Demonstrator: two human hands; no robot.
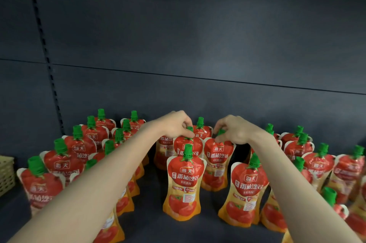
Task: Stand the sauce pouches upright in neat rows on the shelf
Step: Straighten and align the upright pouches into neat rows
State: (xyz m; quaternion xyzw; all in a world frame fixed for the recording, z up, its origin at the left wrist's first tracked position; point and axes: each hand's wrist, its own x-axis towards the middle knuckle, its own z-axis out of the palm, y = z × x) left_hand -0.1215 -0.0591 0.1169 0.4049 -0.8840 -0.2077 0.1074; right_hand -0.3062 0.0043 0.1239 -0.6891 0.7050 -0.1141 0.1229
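Note:
Several red and orange sauce pouches with green caps stand upright on the dark shelf [178, 231]. My left hand [176, 125] pinches the green cap of one middle pouch [181, 144]. My right hand [234, 130] pinches the cap of the pouch beside it [216, 160]. Both pouches stand upright, side by side. In front of them stands another pouch [185, 185], and one more [244, 193] to its right. Rows of pouches [61, 161] fill the left side, partly hidden by my left forearm. More pouches [318, 165] stand on the right.
The dark back panel [198, 54] rises behind the pouches, with a slotted upright [46, 58] at the left. A woven basket [7, 173] sits at the far left edge. Bare shelf shows in front between the middle pouches.

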